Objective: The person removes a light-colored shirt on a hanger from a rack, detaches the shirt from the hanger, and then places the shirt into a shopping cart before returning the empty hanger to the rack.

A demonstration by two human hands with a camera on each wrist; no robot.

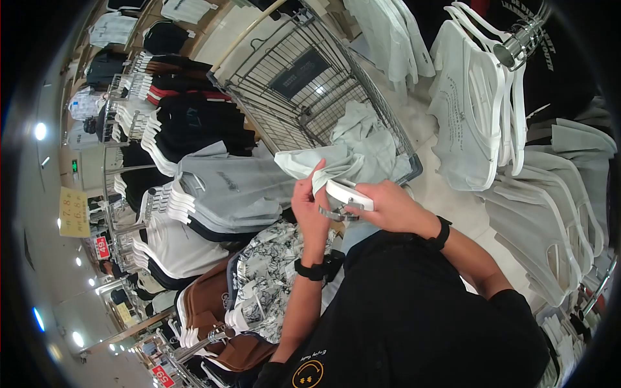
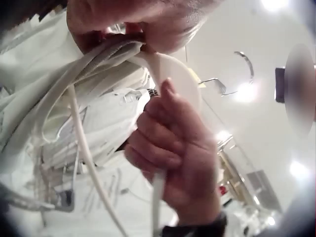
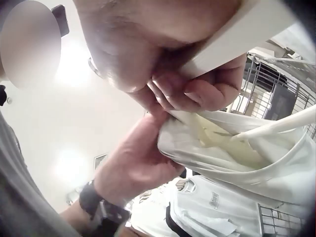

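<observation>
In front of my body, my right hand (image 1: 393, 205) grips a white hanger (image 1: 349, 194) whose metal hook (image 1: 333, 213) points back toward me. My left hand (image 1: 310, 210) pinches a pale green shirt (image 1: 307, 161) at its neck opening, right beside the hanger. The shirt's collar (image 3: 185, 140) drapes around the hanger, and a white arm of the hanger (image 3: 276, 126) shows inside the opening in the right wrist view. The left wrist view shows the right fingers (image 2: 158, 136) curled around the hanger. The shirt's lower part spreads over the cart's edge.
A wire shopping cart (image 1: 259, 107) stands ahead, with crumpled pale cloth (image 1: 369, 129) in its near end. Racks of hung shirts line both sides: grey shirts (image 1: 236, 184) at left, pale shirts on white hangers (image 1: 462, 110) at right. A yellow price sign (image 1: 74, 212) hangs at far left.
</observation>
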